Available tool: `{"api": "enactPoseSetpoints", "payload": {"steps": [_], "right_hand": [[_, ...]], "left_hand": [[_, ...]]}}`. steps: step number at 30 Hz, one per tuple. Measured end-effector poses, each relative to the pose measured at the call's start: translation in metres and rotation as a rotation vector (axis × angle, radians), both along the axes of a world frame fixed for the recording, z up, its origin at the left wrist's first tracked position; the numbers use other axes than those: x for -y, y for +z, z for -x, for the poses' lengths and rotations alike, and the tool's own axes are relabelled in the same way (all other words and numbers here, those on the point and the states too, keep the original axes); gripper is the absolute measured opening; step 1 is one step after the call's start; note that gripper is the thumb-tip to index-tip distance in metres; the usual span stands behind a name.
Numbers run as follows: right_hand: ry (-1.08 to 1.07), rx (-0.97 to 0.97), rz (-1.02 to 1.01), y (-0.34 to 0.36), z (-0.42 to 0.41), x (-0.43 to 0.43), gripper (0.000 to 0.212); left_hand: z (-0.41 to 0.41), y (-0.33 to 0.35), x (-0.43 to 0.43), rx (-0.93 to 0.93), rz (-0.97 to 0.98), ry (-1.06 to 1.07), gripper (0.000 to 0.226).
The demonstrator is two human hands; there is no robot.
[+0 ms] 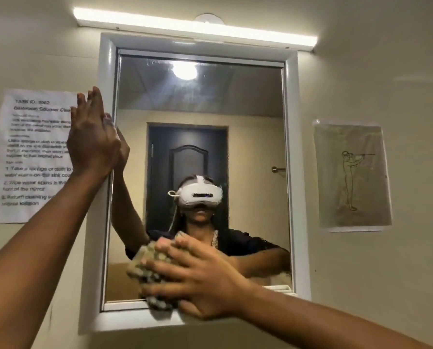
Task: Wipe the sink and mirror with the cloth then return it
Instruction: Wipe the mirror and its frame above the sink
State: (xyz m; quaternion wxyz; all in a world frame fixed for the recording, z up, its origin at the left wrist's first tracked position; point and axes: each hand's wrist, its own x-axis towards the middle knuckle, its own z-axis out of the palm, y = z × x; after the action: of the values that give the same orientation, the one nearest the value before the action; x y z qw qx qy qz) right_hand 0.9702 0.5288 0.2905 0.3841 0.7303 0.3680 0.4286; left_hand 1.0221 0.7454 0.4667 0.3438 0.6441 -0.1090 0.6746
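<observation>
The mirror (pixel 248 117) hangs on the wall in a white frame (pixel 292 172). My right hand (pixel 200 280) presses a bunched grey-green cloth (pixel 147 265) against the lower left part of the glass, just above the frame's bottom edge. Flat against the left side of the frame lies my left hand (pixel 92 139), fingers straight and pointing up, holding nothing. The sink is out of view.
A printed task sheet (pixel 31 157) is taped to the wall left of the mirror, and a line drawing on paper (pixel 351 175) hangs to the right. A strip light (pixel 195 27) glows above the frame. The glass reflects a person wearing a headset and a dark door.
</observation>
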Motion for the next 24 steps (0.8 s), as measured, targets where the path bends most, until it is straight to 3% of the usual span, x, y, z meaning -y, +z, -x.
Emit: {"api": "enactPoseSetpoints", "payload": {"steps": [2,4,7,10,12,14,16,20,24], "right_hand": [[-0.02,-0.01,0.073,0.007,0.002,0.015,0.055],[0.036,0.038,-0.021,0.051,0.0,0.031,0.054],[0.071,0.269,-0.44,0.152,0.003,0.062,0.051],[0.005,0.356,-0.945,0.236,0.019,0.099,0.053],[-0.006,0.358,-1.044,0.244,0.022,0.102,0.054],[0.046,0.329,-1.023,0.21,0.018,0.09,0.054],[0.048,0.262,-0.874,0.138,0.013,0.073,0.056],[-0.059,-0.014,-0.196,-0.021,0.033,0.062,0.059],[-0.064,-0.005,-0.013,0.015,0.032,0.097,0.055]], "left_hand": [[0.001,0.0,0.0,0.004,-0.004,0.015,0.052],[0.001,0.0,0.0,0.0,-0.013,0.027,0.052],[-0.002,0.001,-0.001,0.008,-0.019,0.048,0.052],[-0.002,0.002,0.0,-0.009,-0.008,0.069,0.052],[-0.001,0.002,0.0,-0.009,-0.003,0.061,0.052],[0.0,0.002,0.001,0.002,-0.002,0.054,0.052],[0.0,0.001,0.001,0.004,-0.004,0.05,0.051],[-0.001,0.001,0.0,0.019,-0.015,0.029,0.051],[-0.003,0.003,-0.002,0.038,-0.036,0.018,0.052]]}}
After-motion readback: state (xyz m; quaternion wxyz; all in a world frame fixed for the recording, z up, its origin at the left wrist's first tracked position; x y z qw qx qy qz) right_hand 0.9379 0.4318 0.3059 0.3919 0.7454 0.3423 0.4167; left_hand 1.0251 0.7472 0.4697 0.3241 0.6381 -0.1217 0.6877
